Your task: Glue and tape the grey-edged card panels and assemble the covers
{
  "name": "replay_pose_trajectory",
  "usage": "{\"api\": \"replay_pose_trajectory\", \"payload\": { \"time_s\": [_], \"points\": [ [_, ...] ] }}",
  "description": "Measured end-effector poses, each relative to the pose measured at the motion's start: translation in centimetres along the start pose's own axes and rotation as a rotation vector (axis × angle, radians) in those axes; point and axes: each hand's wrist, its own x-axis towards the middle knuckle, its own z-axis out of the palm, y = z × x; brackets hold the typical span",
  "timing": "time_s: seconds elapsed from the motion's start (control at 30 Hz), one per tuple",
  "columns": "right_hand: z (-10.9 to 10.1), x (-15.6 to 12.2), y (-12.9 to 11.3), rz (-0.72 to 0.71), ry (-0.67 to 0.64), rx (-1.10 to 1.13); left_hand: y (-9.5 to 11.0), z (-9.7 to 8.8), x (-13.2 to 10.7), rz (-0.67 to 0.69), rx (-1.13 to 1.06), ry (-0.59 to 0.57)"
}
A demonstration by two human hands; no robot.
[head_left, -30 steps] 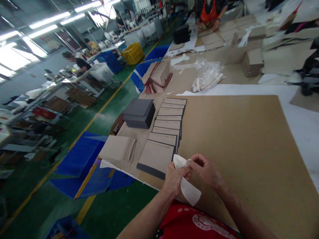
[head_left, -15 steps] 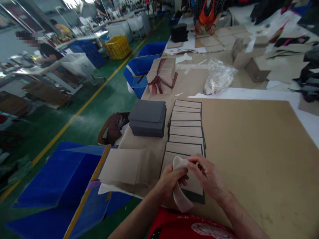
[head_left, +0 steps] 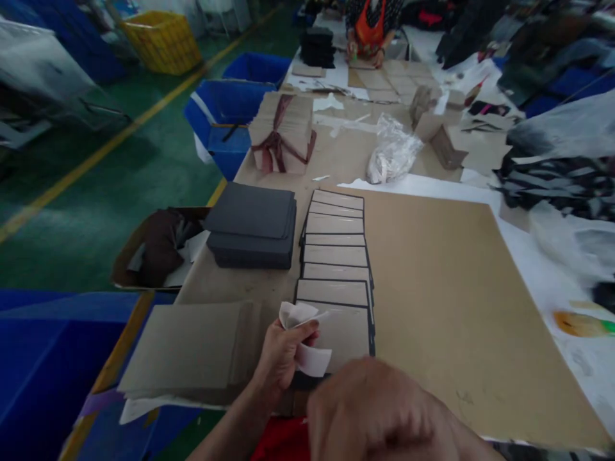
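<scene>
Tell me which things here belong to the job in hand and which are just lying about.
Likely part of it:
white material, held in the left fingers
overlapping boards
dark stack

Probably just lying about:
plastic bag
yellow basket

My left hand (head_left: 280,353) was closed, its thumb (head_left: 302,331) laid over the curled fingers and pointing right and slightly upward. The left wrist sat below and to the left of those fingers, in line with my bare left forearm (head_left: 235,419), which slanted up from the lower edge of my sight. My right hand (head_left: 372,410) was nearer my eyes, below and to the right of the left fingers and apart from them. It was blurred and bent over, its rounded back uppermost, so I could not tell whether its fingertips met. Farther right of the left fingers, my right forearm (head_left: 461,438) ran down out of view.
</scene>
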Motion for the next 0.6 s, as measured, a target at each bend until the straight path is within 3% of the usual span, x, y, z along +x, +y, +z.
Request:
{"api": "replay_pose_trajectory", "payload": {
  "time_s": [0.07, 0.1, 0.2, 0.37, 0.6],
  "points": [
    [-0.4, 3.2, 2.5, 0.042, 0.071, 0.027, 0.2, 0.1, 0.0, 0.026, -0.017, 0.044],
    [-0.6, 4.5, 4.1, 0.085, 0.169, 0.01, 0.2, 0.2, 0.1, 0.032, -0.016, 0.058],
    [-1.2, 6.7, 8.5, 0.178, 0.312, -0.132, -0.1, 0.9, 0.2, 0.022, 0.015, 0.067],
    [-1.9, 6.5, 10.9, 0.086, 0.139, -0.16, -0.6, 1.4, 0.1, 0.002, 0.123, 0.006],
    [-3.4, 4.0, 13.8, 0.28, 0.501, 0.062, -0.3, -2.5, 0.4, -0.002, 0.231, 0.06]
  ]
}}
